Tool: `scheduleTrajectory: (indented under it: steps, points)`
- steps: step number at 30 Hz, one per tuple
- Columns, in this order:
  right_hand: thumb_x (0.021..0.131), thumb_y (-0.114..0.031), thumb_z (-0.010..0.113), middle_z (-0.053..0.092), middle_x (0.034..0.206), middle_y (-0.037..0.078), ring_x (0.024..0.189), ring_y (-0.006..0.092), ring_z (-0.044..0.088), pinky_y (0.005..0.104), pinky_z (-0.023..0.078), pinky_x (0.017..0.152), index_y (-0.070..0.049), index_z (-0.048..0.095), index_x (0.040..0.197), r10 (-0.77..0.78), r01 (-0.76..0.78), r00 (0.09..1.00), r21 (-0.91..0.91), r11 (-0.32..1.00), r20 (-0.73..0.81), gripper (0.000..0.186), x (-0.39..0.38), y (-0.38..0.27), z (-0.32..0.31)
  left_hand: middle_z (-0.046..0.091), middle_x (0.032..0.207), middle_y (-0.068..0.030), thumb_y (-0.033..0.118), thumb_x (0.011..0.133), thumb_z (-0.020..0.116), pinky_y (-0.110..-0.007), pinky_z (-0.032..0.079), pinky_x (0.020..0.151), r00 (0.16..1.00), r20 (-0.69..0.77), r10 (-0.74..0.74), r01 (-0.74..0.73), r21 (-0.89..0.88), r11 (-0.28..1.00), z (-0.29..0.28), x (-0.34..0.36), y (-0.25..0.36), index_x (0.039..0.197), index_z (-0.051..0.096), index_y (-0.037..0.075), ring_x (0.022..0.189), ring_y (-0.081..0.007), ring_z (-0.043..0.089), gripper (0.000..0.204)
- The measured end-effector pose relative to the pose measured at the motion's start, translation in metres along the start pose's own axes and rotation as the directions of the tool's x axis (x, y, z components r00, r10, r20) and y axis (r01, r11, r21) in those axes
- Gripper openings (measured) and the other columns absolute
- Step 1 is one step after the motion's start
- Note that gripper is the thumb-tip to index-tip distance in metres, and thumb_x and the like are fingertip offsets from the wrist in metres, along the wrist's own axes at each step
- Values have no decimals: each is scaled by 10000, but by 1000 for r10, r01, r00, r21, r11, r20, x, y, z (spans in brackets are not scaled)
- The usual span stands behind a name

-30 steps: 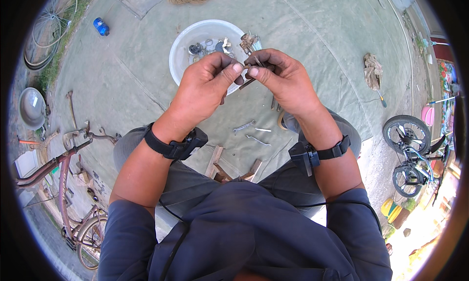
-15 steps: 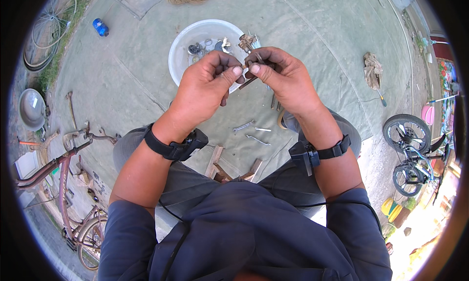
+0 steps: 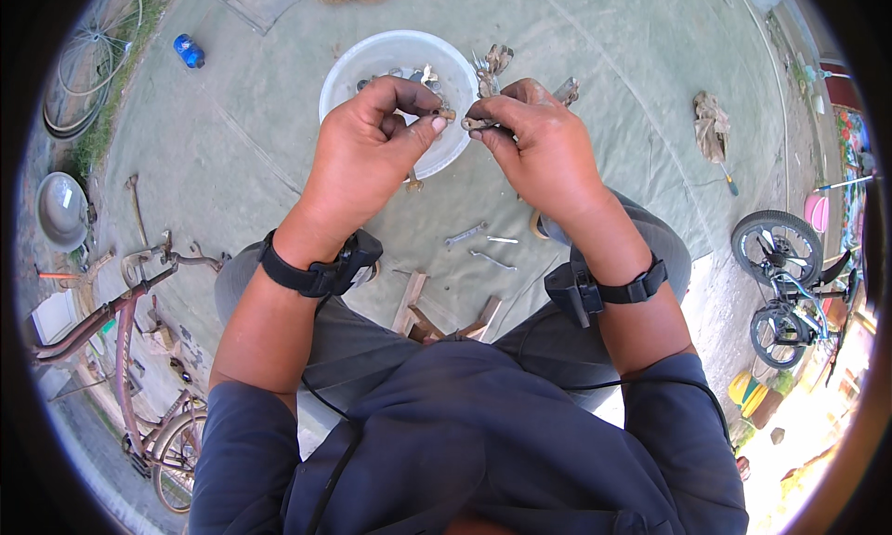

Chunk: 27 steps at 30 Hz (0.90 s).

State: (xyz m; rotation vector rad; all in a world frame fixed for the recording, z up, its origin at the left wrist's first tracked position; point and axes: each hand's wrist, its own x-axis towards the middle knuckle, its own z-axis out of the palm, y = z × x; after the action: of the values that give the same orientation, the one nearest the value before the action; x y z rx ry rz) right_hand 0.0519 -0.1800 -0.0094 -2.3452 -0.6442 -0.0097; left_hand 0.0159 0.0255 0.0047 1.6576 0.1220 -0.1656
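My left hand [image 3: 367, 140] is closed in a pinch, with a small rusty nut-like piece [image 3: 447, 115] between thumb and forefinger. Facing it across a narrow gap, my right hand [image 3: 544, 140] grips a rusty metal bar [image 3: 566, 92]; its rounded near end [image 3: 470, 124] shows at the fingertips, and the middle is hidden by the fingers. Beyond that hand is a knobby brown metal part [image 3: 496, 59]; I cannot tell whether it joins the held bar. Under and behind my left hand stands a white basin [image 3: 339, 79] with small metal parts in it.
Two wrenches [image 3: 465, 233] and a short metal piece [image 3: 503, 239] lie on the green ground sheet [image 3: 251, 154]. A wooden stand [image 3: 409, 303] is between my legs. A bicycle frame [image 3: 121, 349] lies left, a small bike [image 3: 780, 265] right. A blue can [image 3: 190, 51] lies far left.
My hands have drawn apart. The small rusty piece now shows in my left fingers, and the metal bar has turned in my right hand, its end now jutting out to the right.
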Motion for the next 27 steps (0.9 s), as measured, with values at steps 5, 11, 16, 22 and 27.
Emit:
scheduleTrajectory:
  steps: [5,11,16,22,27]
  points:
    - [771,-107,728,617,847,86,803,305,653,428,535,670,-144,707,905,-40,39,999,-110,993,-11,140,-1,-2,1,664,949,-7,1,897,687,-205,430,557,994,19,107,-108,55,993,5,-1,-4,1049,666,7,650,-28,516,154]
    - [766,-105,718,605,823,91,783,305,646,429,527,648,-138,702,874,-86,85,996,-163,983,0,115,-2,-3,4,633,913,-27,-20,874,684,-237,443,601,979,56,194,-201,154,967,9,-1,-8,1043,674,22,697,-70,525,174]
    - [761,-105,711,599,808,95,779,307,645,429,523,643,-132,697,856,-105,102,994,-165,981,-10,100,-3,-4,5,639,932,-16,-62,852,677,-219,406,572,960,99,262,-280,291,915,9,-1,-9,1027,672,24,655,-59,492,195]
    - [763,-101,705,608,817,103,776,311,645,432,524,646,-133,705,865,-77,75,997,-142,987,-11,106,-3,-4,6,654,917,-86,-50,825,674,-311,489,659,897,164,411,-441,400,803,7,3,-9,993,678,35,769,-228,616,187]
    - [787,-118,710,629,870,102,809,315,650,430,527,667,-134,713,924,14,-9,999,-110,994,38,138,-4,-5,5,659,933,-110,-36,834,665,-352,533,729,861,196,469,-506,418,755,7,4,-10,994,686,48,833,-305,662,182]
